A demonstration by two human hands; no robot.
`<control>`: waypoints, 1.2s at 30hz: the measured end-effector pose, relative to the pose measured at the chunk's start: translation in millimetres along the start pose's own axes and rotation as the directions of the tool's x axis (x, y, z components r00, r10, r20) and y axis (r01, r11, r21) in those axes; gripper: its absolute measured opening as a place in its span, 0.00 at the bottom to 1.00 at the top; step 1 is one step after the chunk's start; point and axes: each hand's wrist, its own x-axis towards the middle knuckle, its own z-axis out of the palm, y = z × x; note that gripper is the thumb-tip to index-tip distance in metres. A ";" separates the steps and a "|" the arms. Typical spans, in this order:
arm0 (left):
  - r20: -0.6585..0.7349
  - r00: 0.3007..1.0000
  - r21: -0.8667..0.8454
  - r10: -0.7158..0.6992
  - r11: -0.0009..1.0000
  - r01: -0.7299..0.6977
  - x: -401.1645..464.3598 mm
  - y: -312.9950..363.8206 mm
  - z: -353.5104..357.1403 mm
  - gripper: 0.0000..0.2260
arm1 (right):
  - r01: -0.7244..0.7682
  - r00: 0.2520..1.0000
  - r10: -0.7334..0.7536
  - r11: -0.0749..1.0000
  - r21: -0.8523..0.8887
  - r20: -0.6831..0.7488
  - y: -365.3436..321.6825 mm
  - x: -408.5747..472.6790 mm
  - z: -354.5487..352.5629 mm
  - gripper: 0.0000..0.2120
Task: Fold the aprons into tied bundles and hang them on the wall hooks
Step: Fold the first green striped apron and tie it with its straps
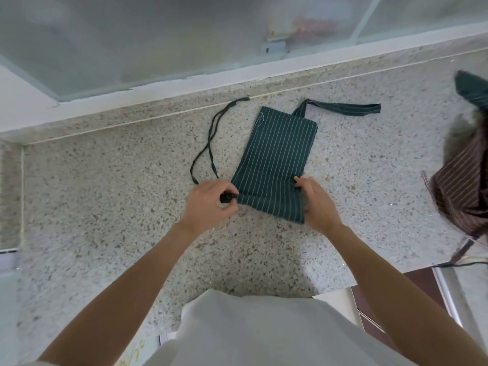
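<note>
A dark green apron (pixel 277 154) with thin white stripes lies folded into a narrow rectangle on the speckled stone counter (pixel 118 207). Its two thin tie strings (pixel 210 143) trail off to the left in a loop, and a wider green strap (pixel 346 108) sticks out at the far right corner. My left hand (pixel 211 204) pinches the near left corner where the strings join. My right hand (pixel 318 204) grips the near right edge of the fold.
A brown striped apron (pixel 459 188) lies bunched at the counter's right edge, with more green cloth (pixel 472 88) behind it. A frosted window (pixel 158 35) with a white sill runs along the back. The counter ends near my body and at the right.
</note>
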 end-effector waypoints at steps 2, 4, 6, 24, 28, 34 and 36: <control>-0.024 0.995 -0.159 -0.097 0.983 0.092 25.8 15.8 -12.0 0.08 | -0.023 0.997 0.034 0.989 0.143 -0.074 -6.2 -1.9 -4.7 0.09; -0.028 0.987 -0.227 -0.155 0.963 0.145 55.2 23.5 -16.0 0.08 | -0.065 0.983 0.112 0.953 0.296 -0.145 -12.3 -3.8 -5.7 0.06; 0.004 0.984 -0.216 -0.180 0.960 0.177 87.1 22.9 -12.3 0.08 | -0.186 0.950 0.271 0.889 0.418 -0.153 -16.4 -2.6 -5.4 0.11; 0.194 0.912 -0.087 -0.363 0.919 0.384 190.0 -56.1 86.3 0.09 | -0.544 0.752 0.612 0.786 0.295 -0.244 -8.0 29.1 3.0 0.10; 0.172 0.966 0.041 -0.191 0.982 0.187 182.2 -50.5 86.1 0.15 | -0.502 0.755 0.588 0.803 0.322 -0.291 -10.7 26.1 4.7 0.08; 0.380 0.892 0.139 0.245 0.938 -0.317 132.4 -39.9 72.6 0.22 | -0.488 0.722 0.610 0.783 0.387 -0.325 -15.9 17.3 10.5 0.05; 0.584 0.790 0.202 0.186 0.909 -0.364 119.7 -48.4 75.1 0.33 | -0.497 0.742 0.559 0.829 0.256 -0.369 -15.6 17.7 7.7 0.06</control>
